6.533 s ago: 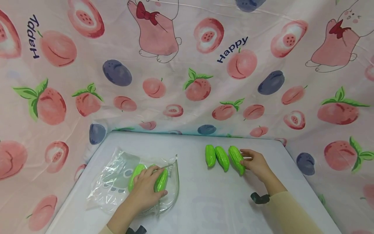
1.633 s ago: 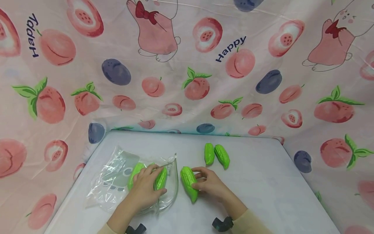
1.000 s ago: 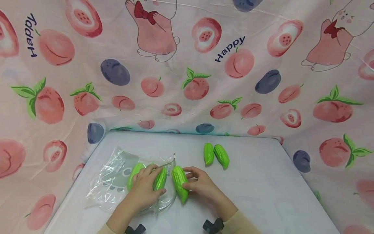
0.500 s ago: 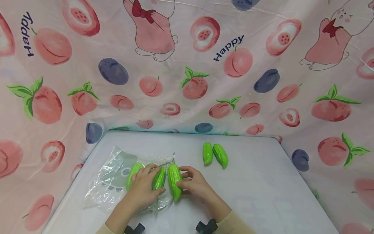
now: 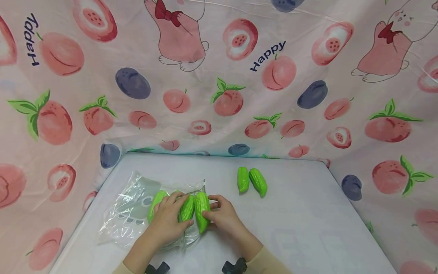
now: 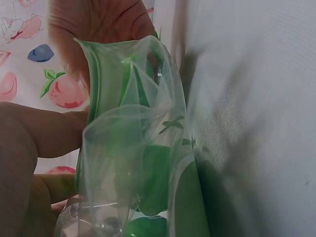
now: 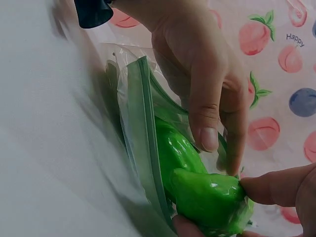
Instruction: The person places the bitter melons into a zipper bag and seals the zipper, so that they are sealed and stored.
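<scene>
My left hand [image 5: 169,217] lies over a clear zip bag [image 5: 128,224] and holds its upper edge raised, so the mouth gapes to the right. Inside the bag are light-green bitter melons, one [image 5: 186,208] near the mouth and one [image 5: 157,199] partly under the hand. My right hand [image 5: 222,215] grips another bitter melon [image 5: 202,213] between thumb and fingers, right at the mouth. In the right wrist view this held bitter melon [image 7: 210,200] overlaps the one in the bag, beside the green zip strip [image 7: 148,118]. The left wrist view shows the bag's open mouth [image 6: 128,108] from the side.
Two more bitter melons, one [image 5: 243,179] upright in view and one [image 5: 258,182] slanted, lie at the back of the white table [image 5: 308,213]. A peach-printed cloth [image 5: 205,95] hangs behind and along both sides.
My right hand took the rightmost bitter melon from the row of three and brought it left to the bag's mouth, lately over its edge. The left hand has stayed on the bag.
</scene>
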`<state>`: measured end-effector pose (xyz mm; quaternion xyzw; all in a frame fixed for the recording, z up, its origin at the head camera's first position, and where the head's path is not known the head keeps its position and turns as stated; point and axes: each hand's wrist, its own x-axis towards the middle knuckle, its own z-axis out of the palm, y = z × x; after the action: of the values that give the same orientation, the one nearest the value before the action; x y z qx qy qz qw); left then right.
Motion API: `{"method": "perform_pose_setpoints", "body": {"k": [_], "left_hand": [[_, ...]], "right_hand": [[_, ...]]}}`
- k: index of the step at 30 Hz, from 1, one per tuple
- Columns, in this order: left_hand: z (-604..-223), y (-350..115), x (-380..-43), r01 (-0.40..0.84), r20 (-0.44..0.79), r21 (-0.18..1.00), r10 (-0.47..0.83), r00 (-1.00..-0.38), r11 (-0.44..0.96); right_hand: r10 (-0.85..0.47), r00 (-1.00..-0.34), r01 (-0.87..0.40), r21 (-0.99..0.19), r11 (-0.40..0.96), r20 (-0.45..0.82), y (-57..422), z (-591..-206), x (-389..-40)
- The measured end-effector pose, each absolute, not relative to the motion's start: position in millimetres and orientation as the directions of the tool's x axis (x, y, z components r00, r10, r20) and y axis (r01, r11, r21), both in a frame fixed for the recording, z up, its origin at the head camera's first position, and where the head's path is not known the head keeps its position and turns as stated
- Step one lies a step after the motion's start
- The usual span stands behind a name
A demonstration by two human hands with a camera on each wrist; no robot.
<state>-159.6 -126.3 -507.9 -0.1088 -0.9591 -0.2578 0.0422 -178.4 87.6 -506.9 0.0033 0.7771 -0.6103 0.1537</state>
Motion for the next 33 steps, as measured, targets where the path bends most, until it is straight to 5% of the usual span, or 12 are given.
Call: {"method": "perform_pose_setpoints", "body": {"k": [11, 33], "left_hand": [[-506.0, -125.9, -159.1, 0.241, 0.152, 0.495, 0.19, -0.97, 0.835], [-504.3, -124.5, -157.4, 0.256, 0.17, 0.49, 0.197, -0.966, 0.833]], "right_hand": [[-0.116, -0.963, 0.19, -0.921, 0.339, -0.242, 74.4, -512.2, -176.5], [-0.111, -0.974, 0.168, -0.956, 0.24, -0.199, 69.9, -521.3, -173.6]]}}
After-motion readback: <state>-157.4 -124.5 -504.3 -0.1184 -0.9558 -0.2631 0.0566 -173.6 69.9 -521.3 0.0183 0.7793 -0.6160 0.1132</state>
